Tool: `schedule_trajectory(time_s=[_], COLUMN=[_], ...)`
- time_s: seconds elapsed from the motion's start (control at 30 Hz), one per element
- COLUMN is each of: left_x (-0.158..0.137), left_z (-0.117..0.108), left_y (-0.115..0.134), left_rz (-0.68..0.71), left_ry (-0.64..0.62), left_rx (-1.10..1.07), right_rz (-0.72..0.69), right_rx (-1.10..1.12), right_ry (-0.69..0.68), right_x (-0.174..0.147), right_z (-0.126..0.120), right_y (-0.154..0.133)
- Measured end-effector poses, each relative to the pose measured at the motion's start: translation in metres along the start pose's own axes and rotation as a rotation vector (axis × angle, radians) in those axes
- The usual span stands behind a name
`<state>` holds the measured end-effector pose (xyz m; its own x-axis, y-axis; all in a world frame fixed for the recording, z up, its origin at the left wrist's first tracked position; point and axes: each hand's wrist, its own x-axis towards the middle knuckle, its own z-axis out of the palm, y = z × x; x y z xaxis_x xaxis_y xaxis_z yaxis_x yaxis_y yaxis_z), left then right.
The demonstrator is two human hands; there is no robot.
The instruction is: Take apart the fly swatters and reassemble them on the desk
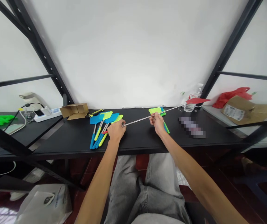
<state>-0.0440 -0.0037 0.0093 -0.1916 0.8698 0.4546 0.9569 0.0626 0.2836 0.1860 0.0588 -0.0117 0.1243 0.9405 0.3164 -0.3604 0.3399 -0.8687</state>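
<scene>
A red fly swatter (pixel 198 100) with a long, drawn-out metal rod stretches across the table, its head up at the right in front of a bottle. My left hand (pixel 116 130) is closed round its red handle end. Further along the rod, the fingers of my right hand (pixel 157 122) pinch the metal. Left of my left hand lie several short blue and yellow-green fly swatters (pixel 98 129) in an overlapping fan. Behind my right hand are a yellow-green swatter (pixel 155 110) and a blue one, partly hidden by that hand.
An open cardboard box (pixel 74 111) and a yellow-black tool (pixel 96 113) are at the back left. A clear bottle (pixel 190 105) stands at the back right, near a blurred-out item (pixel 191 127). Black rack posts (pixel 231 46) flank the black table (pixel 138 140).
</scene>
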Motion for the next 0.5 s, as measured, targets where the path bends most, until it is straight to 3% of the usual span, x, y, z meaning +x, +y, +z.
schedule_trajectory(time_s=[0.13,0.2,0.37,0.5], left_x=[-0.006,-0.009,-0.011,-0.009], left_z=[0.001,0.001,0.0,0.002], left_y=[0.01,0.014,0.015,0.014], left_rz=[0.143,0.2,0.262,0.326], left_ry=[0.014,0.025,0.043,0.062], left_rx=[-0.044,-0.076,-0.12,-0.17], right_rz=[0.027,0.04,0.08,0.104], right_rx=[-0.104,-0.13,-0.112,-0.051], right_ry=[-0.326,-0.404,-0.405,-0.294], right_x=[-0.013,-0.018,-0.019,-0.013], right_z=[0.016,0.021,0.022,0.02], right_y=[-0.001,-0.002,-0.002,0.002])
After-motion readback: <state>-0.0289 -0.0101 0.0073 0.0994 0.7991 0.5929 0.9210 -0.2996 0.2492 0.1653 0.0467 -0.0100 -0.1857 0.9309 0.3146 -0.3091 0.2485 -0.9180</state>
